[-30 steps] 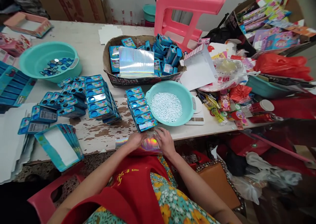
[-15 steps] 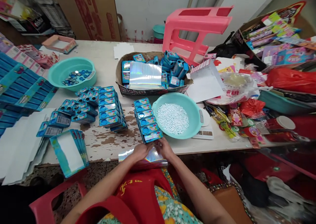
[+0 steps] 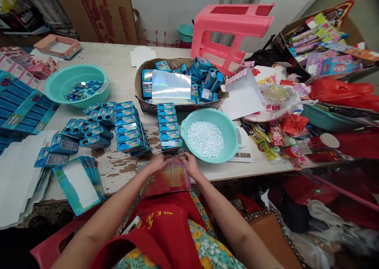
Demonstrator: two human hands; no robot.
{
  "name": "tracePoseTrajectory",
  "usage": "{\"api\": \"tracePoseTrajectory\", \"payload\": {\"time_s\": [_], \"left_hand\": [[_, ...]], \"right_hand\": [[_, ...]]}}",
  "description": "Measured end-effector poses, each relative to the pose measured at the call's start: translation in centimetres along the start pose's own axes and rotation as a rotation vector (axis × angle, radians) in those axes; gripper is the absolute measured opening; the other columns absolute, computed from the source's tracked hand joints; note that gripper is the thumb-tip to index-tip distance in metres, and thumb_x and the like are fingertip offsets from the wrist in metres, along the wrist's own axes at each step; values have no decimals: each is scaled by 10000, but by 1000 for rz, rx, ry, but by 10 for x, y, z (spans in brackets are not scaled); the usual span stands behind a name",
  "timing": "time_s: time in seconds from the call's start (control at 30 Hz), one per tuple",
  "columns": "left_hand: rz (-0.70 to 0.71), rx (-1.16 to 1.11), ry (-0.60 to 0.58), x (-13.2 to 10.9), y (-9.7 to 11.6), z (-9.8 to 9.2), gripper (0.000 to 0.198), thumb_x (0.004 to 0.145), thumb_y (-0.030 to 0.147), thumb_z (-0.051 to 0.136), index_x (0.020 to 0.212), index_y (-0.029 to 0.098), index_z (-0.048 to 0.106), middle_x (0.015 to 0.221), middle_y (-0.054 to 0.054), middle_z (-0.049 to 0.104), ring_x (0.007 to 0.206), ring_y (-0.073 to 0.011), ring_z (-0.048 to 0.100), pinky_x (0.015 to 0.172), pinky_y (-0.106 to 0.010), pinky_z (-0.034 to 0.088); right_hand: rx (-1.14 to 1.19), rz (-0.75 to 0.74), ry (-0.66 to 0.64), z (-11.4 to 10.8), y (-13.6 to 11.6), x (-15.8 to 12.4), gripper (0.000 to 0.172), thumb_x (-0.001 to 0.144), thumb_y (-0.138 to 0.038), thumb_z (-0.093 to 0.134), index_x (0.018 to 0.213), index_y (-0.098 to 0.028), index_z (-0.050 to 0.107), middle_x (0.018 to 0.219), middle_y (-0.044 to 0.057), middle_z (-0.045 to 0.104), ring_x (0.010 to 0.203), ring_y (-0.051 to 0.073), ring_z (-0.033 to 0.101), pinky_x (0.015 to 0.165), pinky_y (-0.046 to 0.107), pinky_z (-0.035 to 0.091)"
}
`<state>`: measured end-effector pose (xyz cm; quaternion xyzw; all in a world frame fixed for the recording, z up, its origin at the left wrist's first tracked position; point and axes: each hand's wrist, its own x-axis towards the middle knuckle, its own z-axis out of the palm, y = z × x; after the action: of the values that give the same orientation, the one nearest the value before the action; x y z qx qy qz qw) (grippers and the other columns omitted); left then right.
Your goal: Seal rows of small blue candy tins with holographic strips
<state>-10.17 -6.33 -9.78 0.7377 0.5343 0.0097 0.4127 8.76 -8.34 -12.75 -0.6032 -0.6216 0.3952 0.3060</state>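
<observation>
Both my hands hold a shiny holographic pouch (image 3: 167, 180) at the table's near edge, its lower part hanging toward my lap. My left hand (image 3: 156, 162) pinches its top left corner and my right hand (image 3: 189, 163) pinches its top right corner. Just beyond my fingers a row of blue candy tins (image 3: 166, 126) lies on the table. To the right of that row stands a teal basin (image 3: 233, 121) holding small white tablets (image 3: 205, 138).
More blue tins (image 3: 127, 128) lie in rows to the left, with flat blue cartons (image 3: 79, 180) beside them. A cardboard tray (image 3: 139, 91) holds blue boxes and another shiny pouch (image 3: 171, 86). A second teal basin (image 3: 53, 88), a pink stool (image 3: 233, 28) and packaging clutter (image 3: 281, 103) surround them.
My hands have lifted the top edge of the pouch up and forward to the table edge, so its face now shows. The view shifted a little.
</observation>
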Motion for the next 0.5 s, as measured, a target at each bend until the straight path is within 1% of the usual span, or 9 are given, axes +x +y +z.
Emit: {"api": "tracePoseTrajectory", "payload": {"time_s": [0.03,0.1,0.17,0.2,0.27,0.33,0.43,0.5], "left_hand": [[1,9,24,-1,-1,2,398,876,456,389,1080,238,652,1075,-55,674,956,-226,603,769,-263,420],[-19,40,72,-3,-1,8,378,878,431,384,1012,221,669,971,-61,696,888,-221,617,719,-261,413],[-53,56,89,-3,1,13,360,875,412,388,954,214,678,906,-60,700,856,-218,618,686,-254,402],[-63,55,86,-2,2,15,355,873,403,389,939,213,681,893,-60,700,849,-217,617,675,-251,396],[-73,34,77,0,4,16,347,871,380,386,923,214,687,884,-56,700,841,-212,614,663,-247,388],[-63,6,67,1,4,15,335,864,358,393,910,217,693,891,-49,700,841,-205,611,665,-242,385],[-57,-18,54,1,2,16,317,851,350,415,888,219,701,904,-42,701,852,-196,605,681,-236,387],[-70,-33,44,0,0,18,327,852,357,414,885,212,704,893,-45,702,845,-193,603,684,-236,390]], "right_hand": [[1,4,4,1,-1,-2,213,807,-276,448,854,-172,628,759,29,647,692,172,589,648,282,478],[-33,-28,11,1,-1,-8,248,818,-250,461,984,-178,631,933,68,653,846,197,605,756,321,486],[-162,-110,14,1,-1,-15,281,834,-223,479,1073,-186,622,1116,109,603,1020,227,562,880,362,451],[-255,-155,9,1,-1,-19,285,847,-218,482,1095,-189,619,1176,121,575,1075,240,534,917,380,430],[-443,-223,-12,2,2,-26,291,877,-225,469,1132,-196,607,1229,126,555,1116,260,505,936,414,414],[-558,-254,-47,3,6,-35,331,898,-237,453,1210,-201,556,1270,123,539,1150,272,483,938,435,406],[-630,-294,-90,6,11,-47,420,911,-234,427,1327,-175,439,1345,137,476,1251,276,403,967,445,383],[-647,-307,-105,8,15,-53,457,913,-226,409,1365,-161,384,1388,142,427,1295,279,351,977,449,377]]}}
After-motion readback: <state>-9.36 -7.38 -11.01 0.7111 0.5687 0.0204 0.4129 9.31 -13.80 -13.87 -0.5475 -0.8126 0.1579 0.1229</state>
